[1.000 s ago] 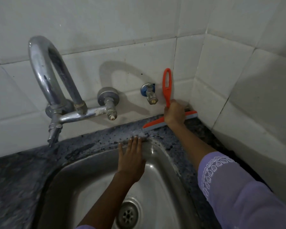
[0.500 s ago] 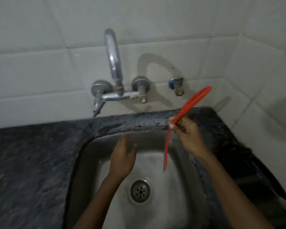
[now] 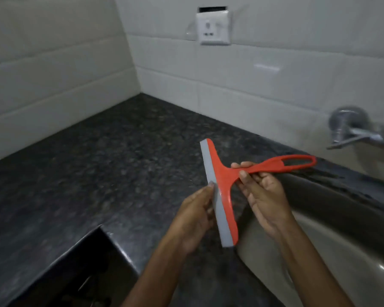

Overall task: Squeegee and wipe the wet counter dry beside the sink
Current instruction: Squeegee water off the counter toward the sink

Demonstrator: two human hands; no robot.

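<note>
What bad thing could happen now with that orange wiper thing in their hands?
The right hand only pinches the squeegee at its thin handle neck, and the left hand just touches the grey blade, so it might slip and drop into the sink. The blade is held in the air, off the counter, so no water gets wiped yet. There is also a dark opening at the counter's near edge where water could be pushed in.

Tap [image 3: 361,131] blurred, cut by right edge; left hand [image 3: 193,220] fingers hidden behind squeegee [image 3: 223,189].
</note>
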